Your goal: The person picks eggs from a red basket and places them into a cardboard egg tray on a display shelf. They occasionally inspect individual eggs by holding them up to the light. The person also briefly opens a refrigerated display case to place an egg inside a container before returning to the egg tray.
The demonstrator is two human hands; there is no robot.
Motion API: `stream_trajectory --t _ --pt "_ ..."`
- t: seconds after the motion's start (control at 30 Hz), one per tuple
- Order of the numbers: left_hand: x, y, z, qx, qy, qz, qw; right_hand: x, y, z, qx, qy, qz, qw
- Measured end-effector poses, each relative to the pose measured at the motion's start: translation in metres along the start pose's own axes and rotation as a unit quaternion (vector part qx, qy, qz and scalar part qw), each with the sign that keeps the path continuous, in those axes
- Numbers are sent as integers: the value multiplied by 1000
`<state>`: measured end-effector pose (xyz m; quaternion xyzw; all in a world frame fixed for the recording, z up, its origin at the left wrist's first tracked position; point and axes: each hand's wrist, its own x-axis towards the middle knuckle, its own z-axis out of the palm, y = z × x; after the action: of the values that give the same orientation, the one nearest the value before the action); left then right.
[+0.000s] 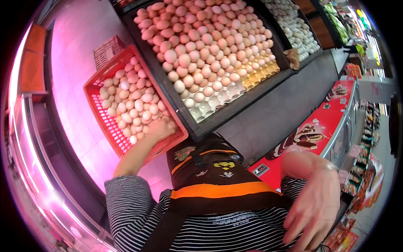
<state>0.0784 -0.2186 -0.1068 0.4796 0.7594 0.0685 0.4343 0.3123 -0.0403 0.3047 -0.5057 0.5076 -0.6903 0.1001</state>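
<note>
My left hand (161, 128) is down inside a red plastic crate (165, 145), at its near end, touching the brown eggs (133, 104) heaped there. Its fingertips blur among the shells, so whether an egg is in its grasp is unclear. To the right of the crate, a dark-framed display stand (217, 123) carries rows of brown eggs (207, 47). Bare cups show along the front of a pale egg tray (217, 100) and a yellow egg tray (261, 75). Held before my body at right, my right hand (315, 201) is empty, its fingers loosely apart.
A dark apron (201, 176) with an orange band covers my front. Red chest freezers (315, 129) stand at right. Paler eggs (296, 31) fill another stand at upper right. Behind the crate sits a smaller crate (108, 50); a lit display case (59, 157) curves along the left.
</note>
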Motion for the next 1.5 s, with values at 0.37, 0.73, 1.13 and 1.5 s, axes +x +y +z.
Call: stream_trajectory --t 0.37,0.73,1.13,1.5 --pt "-115 87 -55 -266 222 56 936 -140 191 -12 124 597 450 652" --pt "-76 150 -25 -202 351 164 900 -166 222 -50 178 504 512 672" --pt "-87 -90 66 -809 309 -226 446 -220 322 -60 -41 570 625 532" --pt "-7 -82 42 -851 355 -366 123 -199 345 -37 -346 452 682 459"
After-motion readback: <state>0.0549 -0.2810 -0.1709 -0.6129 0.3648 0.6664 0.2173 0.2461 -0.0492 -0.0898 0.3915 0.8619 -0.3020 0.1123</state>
